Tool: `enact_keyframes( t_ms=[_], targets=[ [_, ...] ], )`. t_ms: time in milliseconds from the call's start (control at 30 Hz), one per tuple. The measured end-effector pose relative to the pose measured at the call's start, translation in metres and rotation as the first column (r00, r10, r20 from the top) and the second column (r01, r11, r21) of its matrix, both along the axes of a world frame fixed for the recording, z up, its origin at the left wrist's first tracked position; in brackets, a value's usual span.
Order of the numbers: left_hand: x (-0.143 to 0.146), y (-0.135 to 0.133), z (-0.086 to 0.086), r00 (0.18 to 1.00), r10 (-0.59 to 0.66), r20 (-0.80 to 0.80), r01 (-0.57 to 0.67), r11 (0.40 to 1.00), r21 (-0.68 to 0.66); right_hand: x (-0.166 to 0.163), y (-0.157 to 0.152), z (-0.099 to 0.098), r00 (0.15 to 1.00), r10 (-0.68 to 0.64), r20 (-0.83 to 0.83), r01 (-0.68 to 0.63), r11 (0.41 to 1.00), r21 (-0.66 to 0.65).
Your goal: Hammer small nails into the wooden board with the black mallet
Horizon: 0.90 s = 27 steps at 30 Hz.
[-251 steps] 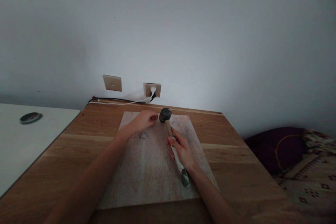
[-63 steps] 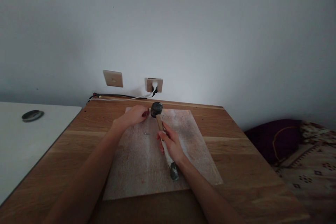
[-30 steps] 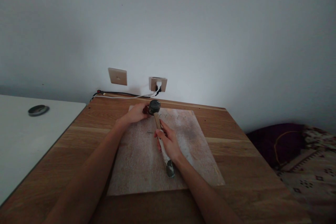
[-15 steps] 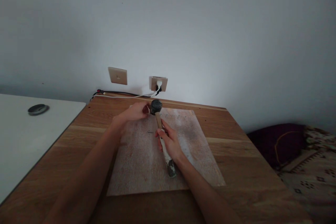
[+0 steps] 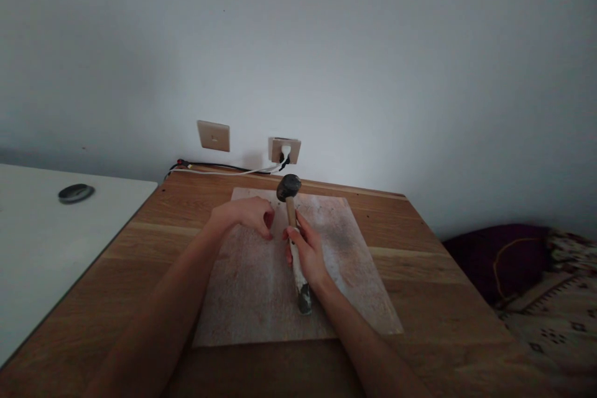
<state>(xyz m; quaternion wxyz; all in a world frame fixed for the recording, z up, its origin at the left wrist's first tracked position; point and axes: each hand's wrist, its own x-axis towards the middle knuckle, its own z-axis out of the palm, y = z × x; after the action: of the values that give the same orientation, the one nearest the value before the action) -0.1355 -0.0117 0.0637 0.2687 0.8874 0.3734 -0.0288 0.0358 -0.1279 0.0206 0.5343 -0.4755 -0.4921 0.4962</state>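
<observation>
My right hand (image 5: 305, 252) is wrapped round the pale, paint-stained wooden handle of a mallet (image 5: 292, 208). The mallet's dark, rounded head points away from me above the far part of a board (image 5: 252, 298), and the butt of its handle points towards me. Over the board, left of the mallet, my left hand (image 5: 254, 214) is curled, thumb and fingers drawn together near the surface. Its fingertips are where a loose nail lay, and whatever they pinch is hidden. A few small nails, hard to make out, stand near the board's far edge.
The board lies on a wooden tabletop (image 5: 410, 286) against the wall. Plugged cables (image 5: 224, 169) run along the table's back edge below a wall socket (image 5: 285, 149). A white surface (image 5: 51, 249) with a dark round object (image 5: 76, 193) adjoins on the left. Cushions and patterned cloth (image 5: 555, 317) lie at right.
My left hand has come back from beside the mallet head towards me, down over the spot of the loose nail, now covered. The mallet stays in my right hand, its head slightly farther right.
</observation>
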Motion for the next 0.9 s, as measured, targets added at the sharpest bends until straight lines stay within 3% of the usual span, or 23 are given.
enact_keyframes(
  t_ms=[200,500,733,900],
  targets=[
    [-0.005,0.007,0.000,0.994,-0.012,0.107,0.011,1.000,0.014,0.002,0.001,-0.002,1.000,-0.013,-0.015,0.013,1.000,0.007],
    [-0.048,0.029,0.000,0.956,0.206,0.210,-0.255,0.935,0.244,-0.001,-0.001,0.000,0.999,0.039,-0.034,-0.040,0.999,-0.025],
    [-0.039,0.033,-0.011,0.982,0.110,0.151,-0.139,0.970,0.199,-0.001,-0.001,0.000,0.998,0.041,-0.044,-0.042,0.999,-0.025],
    [-0.034,0.033,-0.017,0.972,0.115,0.206,-0.164,0.956,0.242,-0.001,-0.001,0.000,0.998,0.039,-0.043,-0.041,0.999,-0.033]
  ],
)
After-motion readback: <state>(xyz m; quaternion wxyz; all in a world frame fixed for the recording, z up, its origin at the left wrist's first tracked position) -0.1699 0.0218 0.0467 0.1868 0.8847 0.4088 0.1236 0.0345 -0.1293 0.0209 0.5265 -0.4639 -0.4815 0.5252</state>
